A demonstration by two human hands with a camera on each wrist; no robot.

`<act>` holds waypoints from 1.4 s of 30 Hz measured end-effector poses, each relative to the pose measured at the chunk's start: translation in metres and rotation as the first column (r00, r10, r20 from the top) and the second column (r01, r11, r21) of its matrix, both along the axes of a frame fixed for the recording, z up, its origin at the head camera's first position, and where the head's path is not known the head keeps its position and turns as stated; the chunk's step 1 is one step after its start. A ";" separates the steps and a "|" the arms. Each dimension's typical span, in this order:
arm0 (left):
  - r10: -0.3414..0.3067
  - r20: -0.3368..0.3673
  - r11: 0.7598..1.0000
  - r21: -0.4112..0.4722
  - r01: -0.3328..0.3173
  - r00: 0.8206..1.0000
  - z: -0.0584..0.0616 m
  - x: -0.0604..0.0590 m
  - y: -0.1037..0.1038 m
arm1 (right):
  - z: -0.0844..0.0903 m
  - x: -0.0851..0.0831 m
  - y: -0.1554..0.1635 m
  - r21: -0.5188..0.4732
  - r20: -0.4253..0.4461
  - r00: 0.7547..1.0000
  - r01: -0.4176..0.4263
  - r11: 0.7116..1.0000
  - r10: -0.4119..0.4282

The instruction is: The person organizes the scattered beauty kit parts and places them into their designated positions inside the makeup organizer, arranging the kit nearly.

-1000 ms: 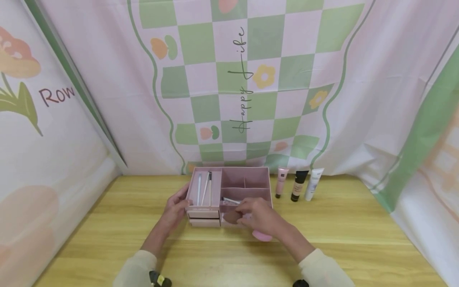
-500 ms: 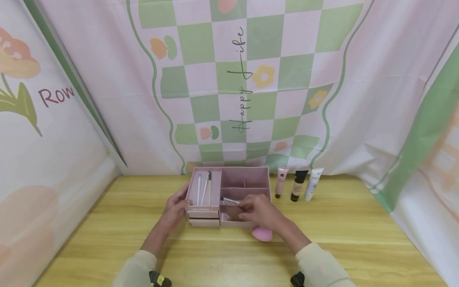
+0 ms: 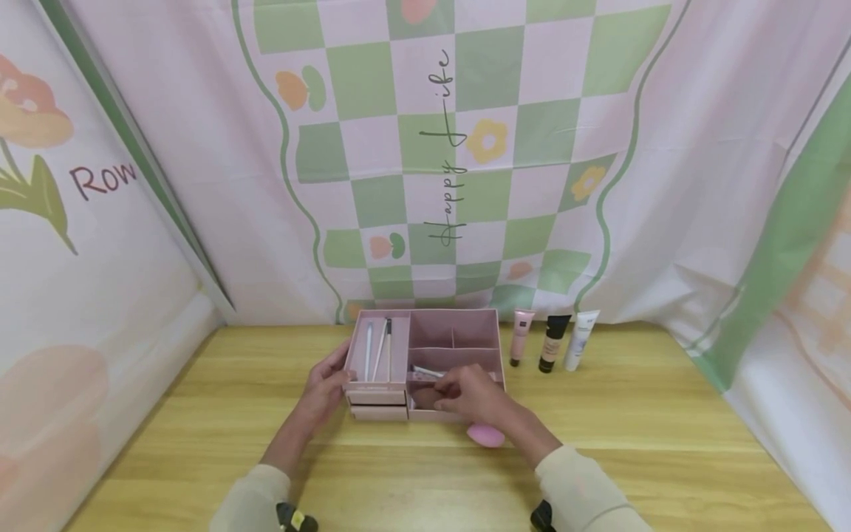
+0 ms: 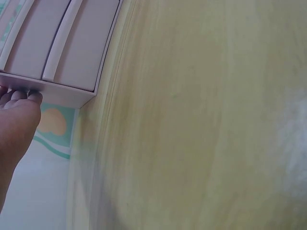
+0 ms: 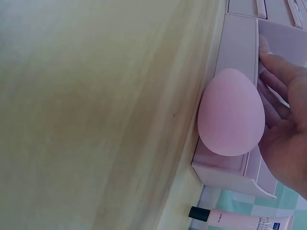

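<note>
A pink organizer box (image 3: pixel 455 322) stands on the wooden table (image 3: pixel 631 436), with brushes (image 3: pixel 379 346) in its left compartment. My left hand (image 3: pixel 326 388) rests against the box's left side, fingertips (image 4: pixel 21 96) touching its lower corner (image 4: pixel 72 93). My right hand (image 3: pixel 468 395) reaches into the pulled-out lower drawer (image 3: pixel 432 415) and pinches a brown sponge (image 3: pixel 422 399) there. In the right wrist view its fingers (image 5: pixel 276 84) lie over the drawer's edge (image 5: pixel 230 36). A pink egg-shaped sponge (image 3: pixel 485 434) (image 5: pixel 231 112) lies on the table against the drawer front, under my right wrist.
Three cosmetic tubes stand right of the box: pink (image 3: pixel 521 336), black-capped (image 3: pixel 552 343) and white (image 3: pixel 580 339). A patterned cloth backdrop (image 3: pixel 465 148) closes off the back and both sides. Bare tabletop spreads left, right and in front.
My right hand has moved back and left, deeper into the drawer with the brown sponge. The pink sponge on the table now shows more fully. The left hand has stayed put.
</note>
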State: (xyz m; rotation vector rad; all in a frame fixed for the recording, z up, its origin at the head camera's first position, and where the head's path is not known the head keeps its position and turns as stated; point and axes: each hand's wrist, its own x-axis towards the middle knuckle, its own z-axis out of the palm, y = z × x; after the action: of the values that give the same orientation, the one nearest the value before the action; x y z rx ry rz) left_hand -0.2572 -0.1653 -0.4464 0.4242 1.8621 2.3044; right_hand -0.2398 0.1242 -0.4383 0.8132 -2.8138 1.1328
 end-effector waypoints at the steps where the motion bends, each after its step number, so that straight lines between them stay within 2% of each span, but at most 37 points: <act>1: 0.000 0.001 1.000 -0.001 0.000 1.000 0.000 0.000 0.000 | 0.000 0.000 0.000 0.000 0.003 1.000 0.002 1.000 -0.002; 12: 0.003 -0.010 1.000 0.014 -0.003 1.000 -0.001 0.000 0.000 | 0.000 0.000 0.000 0.018 0.000 1.000 -0.003 1.000 0.003; 17: 0.020 0.007 1.000 0.013 -0.021 1.000 -0.003 0.000 0.000 | -0.001 0.000 0.000 0.022 0.015 1.000 -0.010 1.000 0.010; 26: 0.007 0.009 1.000 0.012 -0.007 1.000 -0.002 -0.001 0.000 | -0.004 0.001 0.003 0.007 0.014 1.000 -0.010 1.000 0.010; 31: 0.009 0.009 1.000 0.007 -0.009 1.000 -0.002 -0.001 0.000 | 0.000 0.003 0.006 -0.010 0.023 1.000 -0.006 1.000 0.006; 38: 0.018 0.000 1.000 0.018 -0.018 1.000 -0.002 0.000 0.001 | 0.010 0.008 0.014 -0.025 -0.018 1.000 0.017 1.000 -0.017; 42: 0.020 -0.005 0.999 0.037 -0.020 1.000 -0.003 0.000 0.001 | 0.015 0.012 0.020 -0.042 0.004 1.000 0.011 0.999 -0.011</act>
State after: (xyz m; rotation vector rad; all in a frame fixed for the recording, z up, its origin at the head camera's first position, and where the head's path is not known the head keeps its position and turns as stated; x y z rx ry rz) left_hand -0.2573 -0.1641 -0.4490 0.4185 1.8370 2.3557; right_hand -0.2279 0.1437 -0.4232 0.7929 -2.7833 1.1891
